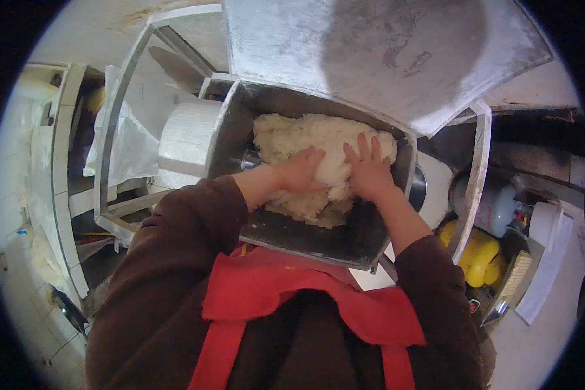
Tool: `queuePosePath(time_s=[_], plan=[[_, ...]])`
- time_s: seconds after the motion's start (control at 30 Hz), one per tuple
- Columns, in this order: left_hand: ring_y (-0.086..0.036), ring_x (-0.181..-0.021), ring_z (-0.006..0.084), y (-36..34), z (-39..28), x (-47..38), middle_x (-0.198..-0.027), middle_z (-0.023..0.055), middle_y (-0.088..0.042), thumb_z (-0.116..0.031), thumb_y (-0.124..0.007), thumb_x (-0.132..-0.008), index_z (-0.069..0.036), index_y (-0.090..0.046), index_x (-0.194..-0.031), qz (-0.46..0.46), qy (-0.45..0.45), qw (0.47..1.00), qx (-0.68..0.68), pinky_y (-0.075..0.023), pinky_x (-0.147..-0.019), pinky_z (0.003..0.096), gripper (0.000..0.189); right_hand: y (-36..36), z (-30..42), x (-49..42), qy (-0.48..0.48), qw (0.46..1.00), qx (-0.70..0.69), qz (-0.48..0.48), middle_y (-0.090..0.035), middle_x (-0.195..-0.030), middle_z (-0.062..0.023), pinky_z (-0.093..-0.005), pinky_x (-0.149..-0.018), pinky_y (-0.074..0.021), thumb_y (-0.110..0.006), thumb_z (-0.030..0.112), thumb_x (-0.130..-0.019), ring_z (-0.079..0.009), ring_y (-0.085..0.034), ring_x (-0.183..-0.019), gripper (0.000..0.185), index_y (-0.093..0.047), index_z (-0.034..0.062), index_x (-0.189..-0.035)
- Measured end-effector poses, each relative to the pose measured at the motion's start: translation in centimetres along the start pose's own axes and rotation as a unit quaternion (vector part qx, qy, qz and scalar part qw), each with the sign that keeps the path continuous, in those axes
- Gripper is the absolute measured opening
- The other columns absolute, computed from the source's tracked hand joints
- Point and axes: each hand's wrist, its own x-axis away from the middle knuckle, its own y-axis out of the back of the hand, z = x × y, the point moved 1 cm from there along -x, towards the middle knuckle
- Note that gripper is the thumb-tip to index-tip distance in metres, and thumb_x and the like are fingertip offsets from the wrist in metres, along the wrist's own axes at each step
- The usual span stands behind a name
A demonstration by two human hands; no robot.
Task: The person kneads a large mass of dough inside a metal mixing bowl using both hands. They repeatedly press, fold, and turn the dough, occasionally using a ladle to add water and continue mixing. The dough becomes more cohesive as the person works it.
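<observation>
A large mass of pale dough (317, 131) lies in a dark metal mixer tub (292, 239). My left hand (300, 170) presses on the dough's left middle part, its fingers pointing right. On the right side of the dough rests my right hand (368, 168), palm down with the fingers spread. Neither hand is closed around any dough. Part of a shiny metal shaft (250, 159) shows at the tub's left wall, beside my left wrist; the dough covers whatever lies beneath it.
A raised metal lid (395, 58) stands behind the tub. Pale frame bars (475, 180) flank it. At right are a gas cylinder (487, 202), a yellow object (475, 253) and a brush (509, 285). White sacks (126, 146) hang at left. A tiled counter edge (61, 195) runs far left.
</observation>
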Motion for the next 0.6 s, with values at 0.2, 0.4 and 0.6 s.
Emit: queuePosePath(time_s=[0.2, 0.4, 0.6], plan=[[-0.058, -0.105, 0.0312, 4.3, 5.5, 3.8, -0.121, 0.0201, -0.055, -0.044, -0.056, -0.084, -0.001, -0.035, -0.135, 0.009, 0.179, 0.971, 0.155, -0.0432, -0.092, 0.0388, 0.070, 0.6, -0.3, 2.3, -0.050, 0.987, -0.150, 0.036, -0.017, -0.146, -0.0243, -0.0424, -0.105, -0.0326, -0.060, 0.017, -0.077, -0.0429, -0.025, -0.131, 0.064, -0.037, 0.0005, -0.133], [-0.055, -0.110, 0.0307, 1.1, 8.7, 3.6, -0.118, 0.0192, -0.057, -0.051, -0.064, -0.072, -0.005, -0.046, -0.128, -0.038, 0.196, 0.979, 0.029, -0.0443, -0.090, 0.0418, 0.075, -3.0, 0.2, 1.3, -0.032, 0.997, -0.046, -0.058, -0.018, -0.143, -0.0242, -0.0431, -0.104, -0.0333, -0.058, 0.012, -0.076, -0.0417, -0.027, -0.130, 0.060, -0.039, 0.0018, -0.132], [-0.060, -0.100, 0.0325, 4.6, 5.7, 2.3, -0.107, 0.0167, -0.063, -0.053, -0.058, -0.073, -0.008, -0.055, -0.118, 0.011, 0.212, 0.971, -0.107, -0.0460, -0.087, 0.0407, 0.063, -0.1, 1.4, 0.8, -0.096, 0.984, -0.130, 0.069, -0.050, -0.123, -0.0233, -0.0413, -0.097, -0.0402, -0.057, 0.018, -0.078, -0.0388, -0.047, -0.116, 0.045, -0.053, 0.0018, -0.120]])
